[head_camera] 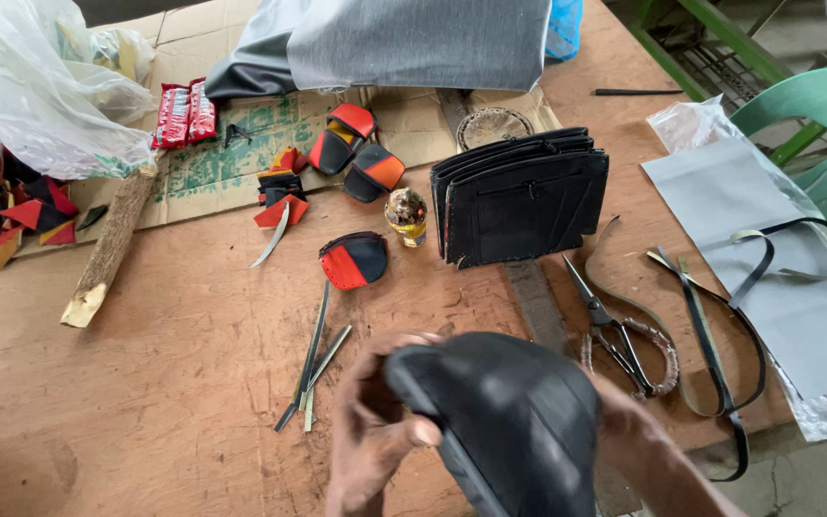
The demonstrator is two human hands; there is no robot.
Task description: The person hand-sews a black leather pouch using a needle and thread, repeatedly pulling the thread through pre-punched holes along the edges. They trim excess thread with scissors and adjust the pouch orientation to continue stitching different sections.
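Head view shows a wide wooden counter (193,325) with a sheet of worn cardboard (212,168) at its far side. A grey fabric roll (413,43) lies across the far edge, and a crumpled clear plastic bag (40,86) sits at the far left above a heap of red, orange and black offcuts (11,215). A grey sheet in clear wrap (777,278) covers the right end, with black straps (720,325) trailing over it.

At the near edge, a black curved rubber-like piece (519,421) is held just above the counter. The left hand (370,431) grips its left rim, fingers (413,433) curled tight and pinching the edge. The right hand (643,445) is mostly hidden behind the piece; it seems to support the right side, but I cannot tell how its fingers are set.

Upright in the middle stands a stack of black stitched pouches (519,201). A rough wooden stick (107,249) lies at the left. Scissors (610,325) rest to the right of the held piece, blades pointing away. 4 small red-and-black pouches (354,260) are scattered around the centre, 1 of them alone nearer the hands. A small round bottle (407,215) stands just beside the stack. 2 thin dark strips (310,369) lie left of the left hand. 2 red packets (184,113) sit on the cardboard.
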